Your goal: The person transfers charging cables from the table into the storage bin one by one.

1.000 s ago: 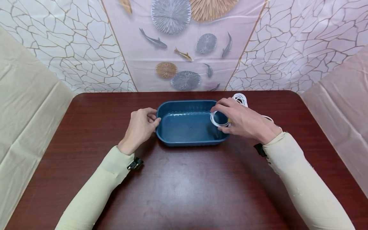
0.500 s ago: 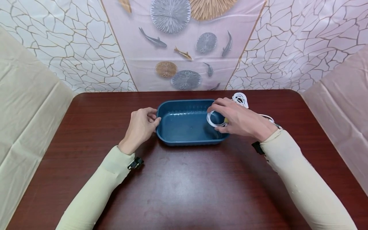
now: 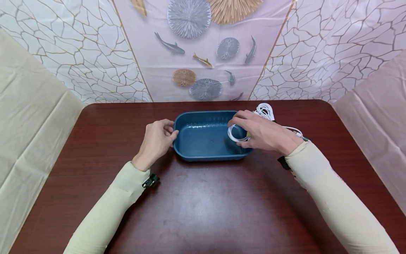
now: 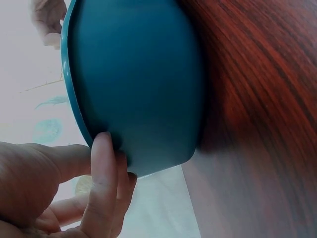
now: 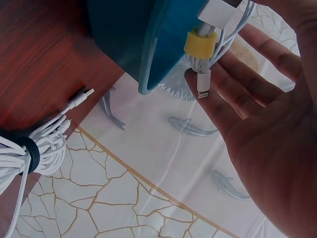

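A blue rectangular tub (image 3: 203, 141) stands on the table. My left hand (image 3: 157, 143) pinches its left rim between thumb and fingers; the left wrist view shows the thumb and fingertips (image 4: 102, 153) on either side of that rim. Over the tub's right end, my right hand (image 3: 261, 132) holds a coiled white charging cable (image 3: 233, 135) between thumb and fingers. In the right wrist view a yellow tie (image 5: 200, 44) binds this coil, with a small flat connector (image 5: 203, 85) below it and a white block-shaped end (image 5: 217, 13) above.
Behind my right hand lies another white cable bundle (image 3: 264, 111), bound with a dark band (image 5: 30, 154) and ending in a metal plug. More white cable (image 3: 293, 130) lies beside my right wrist. A patterned cloth (image 3: 203, 42) hangs behind the dark red table (image 3: 196, 204).
My right hand has shifted slightly left with the coiled cable, further over the tub. The left hand stays at the left rim.
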